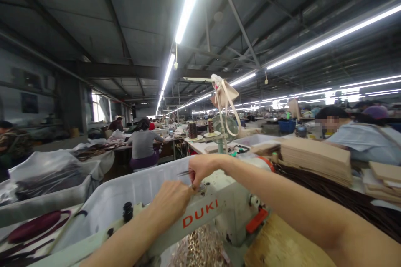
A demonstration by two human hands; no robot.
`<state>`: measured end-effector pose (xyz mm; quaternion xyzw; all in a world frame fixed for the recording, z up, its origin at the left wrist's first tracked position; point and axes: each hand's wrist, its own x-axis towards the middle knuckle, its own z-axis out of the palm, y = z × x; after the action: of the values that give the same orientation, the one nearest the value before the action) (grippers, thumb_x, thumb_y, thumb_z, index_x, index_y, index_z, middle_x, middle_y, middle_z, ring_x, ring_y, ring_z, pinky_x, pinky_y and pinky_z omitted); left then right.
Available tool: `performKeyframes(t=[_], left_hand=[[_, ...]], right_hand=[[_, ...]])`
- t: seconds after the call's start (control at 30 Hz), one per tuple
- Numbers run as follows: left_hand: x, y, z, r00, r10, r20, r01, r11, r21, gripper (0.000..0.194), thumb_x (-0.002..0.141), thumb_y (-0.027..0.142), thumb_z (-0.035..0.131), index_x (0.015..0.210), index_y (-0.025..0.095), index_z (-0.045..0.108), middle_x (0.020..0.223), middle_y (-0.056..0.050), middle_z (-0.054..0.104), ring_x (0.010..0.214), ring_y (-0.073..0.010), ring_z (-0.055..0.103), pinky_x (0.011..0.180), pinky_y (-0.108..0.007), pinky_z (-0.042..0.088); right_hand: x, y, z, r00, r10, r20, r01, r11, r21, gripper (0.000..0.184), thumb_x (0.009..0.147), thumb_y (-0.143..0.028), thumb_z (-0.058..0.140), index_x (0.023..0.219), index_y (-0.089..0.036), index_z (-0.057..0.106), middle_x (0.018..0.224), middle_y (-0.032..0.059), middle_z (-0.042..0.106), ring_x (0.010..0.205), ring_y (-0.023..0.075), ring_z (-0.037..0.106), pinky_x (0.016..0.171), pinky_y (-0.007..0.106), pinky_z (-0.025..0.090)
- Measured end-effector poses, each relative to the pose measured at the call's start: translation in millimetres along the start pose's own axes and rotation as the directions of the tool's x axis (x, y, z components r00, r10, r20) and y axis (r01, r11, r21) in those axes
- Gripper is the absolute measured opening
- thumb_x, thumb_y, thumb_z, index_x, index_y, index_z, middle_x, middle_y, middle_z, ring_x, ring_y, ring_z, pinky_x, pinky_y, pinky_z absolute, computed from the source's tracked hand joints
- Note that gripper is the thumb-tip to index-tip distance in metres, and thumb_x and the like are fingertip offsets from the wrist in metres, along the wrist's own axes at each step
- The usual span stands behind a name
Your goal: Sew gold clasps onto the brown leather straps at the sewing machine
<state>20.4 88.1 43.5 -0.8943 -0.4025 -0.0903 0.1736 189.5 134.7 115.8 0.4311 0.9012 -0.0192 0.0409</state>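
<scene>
My right hand (203,169) is closed above the top of a white sewing machine (200,208) with red DUKI lettering. A thin, dark, pointed tool (184,172) sticks out to the left from its fingers; its exact kind is too small to tell. My left hand (173,201) is closed too, its fingertips meeting those of my right hand at the machine's top. Whatever lies between the left fingers is hidden. Under the machine arm, gold-coloured metal pieces (202,246) lie in clear plastic.
A white plastic bin (131,190) stands behind the machine. Thread cones (192,130) are beyond it. At right are stacked tan sheets (316,158), dark strips (316,187) and a person in light blue (366,142). Another person (143,146) sits ahead.
</scene>
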Motion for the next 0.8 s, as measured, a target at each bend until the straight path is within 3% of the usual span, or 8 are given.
performKeyframes(t=[0.07, 0.2, 0.37, 0.47, 0.63, 0.8], left_hand=[[0.0, 0.4, -0.1, 1.0, 0.016, 0.0, -0.016, 0.999, 0.034, 0.043, 0.08, 0.008, 0.038, 0.105, 0.027, 0.067, 0.076, -0.01, 0.068, 0.069, -0.0287, 0.065, 0.058, -0.032, 0.042], [-0.6, 1.0, -0.8, 1.0, 0.015, 0.011, -0.016, 0.998, 0.066, 0.042, 0.081, 0.01, 0.037, 0.104, 0.026, 0.068, 0.076, -0.01, 0.068, 0.07, -0.0289, 0.065, 0.057, -0.032, 0.042], [-1.4, 0.8, -1.5, 1.0, 0.003, 0.013, -0.004, 0.998, 0.055, 0.038, 0.081, 0.01, 0.038, 0.1, 0.023, 0.068, 0.078, -0.011, 0.067, 0.074, -0.0277, 0.065, 0.06, -0.031, 0.043], [-0.9, 1.5, -0.4, 1.0, 0.01, 0.012, -0.011, 0.998, 0.059, 0.037, 0.081, 0.01, 0.039, 0.098, 0.023, 0.068, 0.074, -0.01, 0.067, 0.071, -0.0268, 0.065, 0.058, -0.03, 0.041], [-2.1, 2.2, 2.6, 1.0, 0.011, 0.0, -0.011, 0.997, 0.079, 0.042, 0.081, 0.008, 0.035, 0.103, 0.027, 0.066, 0.072, -0.008, 0.067, 0.065, -0.0284, 0.064, 0.054, -0.031, 0.04], [-2.5, 1.6, 2.8, 1.0, 0.015, -0.002, -0.014, 0.997, 0.082, 0.042, 0.081, 0.009, 0.038, 0.107, 0.026, 0.065, 0.072, -0.009, 0.067, 0.065, -0.0267, 0.064, 0.054, -0.029, 0.039]], right_hand=[[1.1, 0.9, -0.2, 0.999, 0.018, 0.033, -0.018, 1.0, -0.006, 0.018, 0.061, -0.027, 0.073, 0.077, -0.017, 0.072, 0.07, -0.0024, 0.065, 0.066, 0.0118, 0.057, 0.053, 0.017, 0.036], [9.9, -4.4, 5.0, 0.992, 0.094, -0.086, -0.1, 0.993, -0.069, 0.027, 0.064, -0.028, 0.071, 0.084, -0.01, 0.071, 0.075, 0.0053, 0.065, 0.07, 0.0168, 0.058, 0.055, 0.021, 0.037], [7.0, 5.0, -0.5, 0.998, 0.061, 0.03, -0.059, 0.996, -0.06, 0.021, 0.057, -0.025, 0.076, 0.074, -0.014, 0.071, 0.069, 0.0007, 0.064, 0.065, 0.0143, 0.057, 0.054, 0.019, 0.036], [7.0, 11.3, -4.5, 0.993, 0.117, -0.034, -0.119, 0.991, -0.068, 0.015, 0.063, -0.018, 0.071, 0.075, -0.009, 0.071, 0.067, 0.0043, 0.064, 0.066, 0.0159, 0.057, 0.056, 0.021, 0.036], [17.8, 4.2, -4.8, 0.993, -0.007, -0.119, 0.005, 1.0, -0.014, 0.021, 0.074, -0.025, 0.067, 0.092, -0.015, 0.07, 0.082, 0.0004, 0.065, 0.073, 0.0105, 0.056, 0.061, 0.016, 0.036], [2.7, 36.7, -17.0, 0.998, -0.053, -0.021, 0.054, 0.998, 0.02, 0.027, 0.07, -0.036, 0.074, 0.084, -0.013, 0.07, 0.063, -0.0035, 0.058, 0.057, 0.0079, 0.048, 0.052, 0.017, 0.033]])
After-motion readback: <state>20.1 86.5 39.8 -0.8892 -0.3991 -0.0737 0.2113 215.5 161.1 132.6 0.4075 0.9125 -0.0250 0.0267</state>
